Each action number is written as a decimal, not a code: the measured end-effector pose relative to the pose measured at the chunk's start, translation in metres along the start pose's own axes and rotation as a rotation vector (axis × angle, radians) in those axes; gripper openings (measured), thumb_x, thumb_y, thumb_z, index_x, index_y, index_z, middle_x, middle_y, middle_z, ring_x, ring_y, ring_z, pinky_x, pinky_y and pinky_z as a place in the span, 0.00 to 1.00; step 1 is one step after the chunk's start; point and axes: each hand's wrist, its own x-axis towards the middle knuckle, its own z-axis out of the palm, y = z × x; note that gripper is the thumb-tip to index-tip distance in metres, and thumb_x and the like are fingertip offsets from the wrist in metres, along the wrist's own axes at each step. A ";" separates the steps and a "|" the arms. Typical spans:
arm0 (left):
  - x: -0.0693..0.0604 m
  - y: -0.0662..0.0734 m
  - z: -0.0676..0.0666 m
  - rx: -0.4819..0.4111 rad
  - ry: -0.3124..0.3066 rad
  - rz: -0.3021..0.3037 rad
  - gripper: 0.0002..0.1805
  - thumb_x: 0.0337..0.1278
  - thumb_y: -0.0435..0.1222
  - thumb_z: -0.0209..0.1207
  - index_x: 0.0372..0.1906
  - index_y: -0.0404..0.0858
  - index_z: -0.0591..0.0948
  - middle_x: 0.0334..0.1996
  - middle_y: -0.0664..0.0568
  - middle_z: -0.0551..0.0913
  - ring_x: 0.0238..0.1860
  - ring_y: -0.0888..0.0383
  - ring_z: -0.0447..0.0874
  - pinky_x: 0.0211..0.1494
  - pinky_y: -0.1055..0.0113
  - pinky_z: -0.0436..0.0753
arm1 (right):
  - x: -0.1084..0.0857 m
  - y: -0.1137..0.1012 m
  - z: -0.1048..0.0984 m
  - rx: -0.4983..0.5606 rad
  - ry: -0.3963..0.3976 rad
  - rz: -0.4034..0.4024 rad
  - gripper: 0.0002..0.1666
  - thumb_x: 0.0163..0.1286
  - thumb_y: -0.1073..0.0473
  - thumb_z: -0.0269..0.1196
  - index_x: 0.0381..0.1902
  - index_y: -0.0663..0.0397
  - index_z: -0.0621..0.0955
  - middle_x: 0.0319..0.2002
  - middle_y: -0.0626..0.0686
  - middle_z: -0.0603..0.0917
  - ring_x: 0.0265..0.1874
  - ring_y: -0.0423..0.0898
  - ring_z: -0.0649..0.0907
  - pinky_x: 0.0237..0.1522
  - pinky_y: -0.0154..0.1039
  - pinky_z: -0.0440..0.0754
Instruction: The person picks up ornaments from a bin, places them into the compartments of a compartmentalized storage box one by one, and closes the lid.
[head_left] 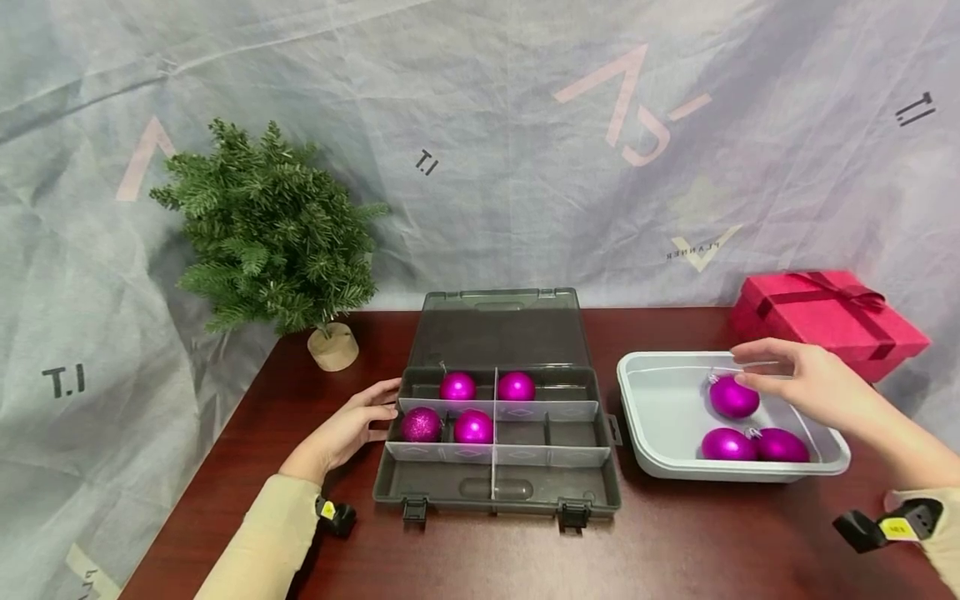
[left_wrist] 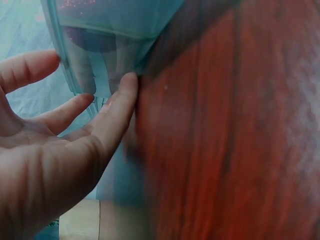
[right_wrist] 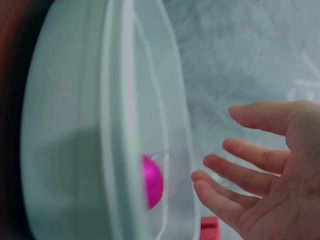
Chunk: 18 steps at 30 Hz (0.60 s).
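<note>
A dark clear case (head_left: 498,492) lies with its lid raised. Four magenta balls, one of them a glittery ball (head_left: 421,425), fill several compartments in its back and middle rows. My left hand (head_left: 348,429) touches the case's left side, fingers spread; in the left wrist view the left hand (left_wrist: 75,130) has fingertips against the case wall (left_wrist: 95,65). Above the grey tub (head_left: 652,450) my right hand (head_left: 825,383) hovers, fingers relaxed and empty, by a magenta ball (head_left: 734,397). The right wrist view has the right hand (right_wrist: 270,170) beyond the tub's rim (right_wrist: 117,120).
Two more magenta balls (head_left: 727,445) lie at the tub's near side. A red gift box (head_left: 832,321) stands behind the tub at the right. At the back left is a small artificial tree (head_left: 277,233) on a wooden base (head_left: 333,347). Printed cloth hangs behind the table.
</note>
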 end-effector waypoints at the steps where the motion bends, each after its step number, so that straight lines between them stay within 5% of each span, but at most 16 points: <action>1: 0.000 0.000 0.000 0.000 -0.003 0.002 0.36 0.69 0.29 0.50 0.80 0.35 0.57 0.73 0.34 0.62 0.61 0.48 0.72 0.61 0.46 0.75 | 0.000 0.004 0.001 -0.006 -0.015 0.022 0.29 0.69 0.55 0.70 0.63 0.64 0.79 0.53 0.67 0.84 0.49 0.58 0.86 0.36 0.36 0.81; 4: 0.000 0.000 -0.001 -0.002 -0.006 0.003 0.36 0.69 0.28 0.50 0.80 0.35 0.57 0.73 0.33 0.62 0.60 0.49 0.72 0.61 0.46 0.75 | 0.002 0.016 0.005 -0.008 -0.042 0.057 0.34 0.69 0.54 0.70 0.64 0.71 0.76 0.55 0.73 0.82 0.51 0.69 0.83 0.35 0.37 0.83; 10: 0.000 0.002 0.000 0.004 -0.013 0.006 0.36 0.70 0.30 0.51 0.80 0.36 0.57 0.74 0.34 0.61 0.62 0.47 0.70 0.61 0.45 0.74 | 0.007 0.030 0.015 -0.033 -0.047 0.061 0.37 0.66 0.53 0.72 0.62 0.77 0.75 0.53 0.75 0.81 0.50 0.70 0.83 0.34 0.35 0.83; 18: -0.001 0.003 0.001 0.001 -0.020 0.010 0.36 0.70 0.30 0.52 0.80 0.35 0.57 0.73 0.33 0.61 0.60 0.50 0.72 0.59 0.49 0.76 | 0.012 0.035 0.030 -0.147 -0.015 0.038 0.37 0.58 0.52 0.77 0.56 0.74 0.80 0.44 0.71 0.85 0.46 0.71 0.82 0.44 0.66 0.77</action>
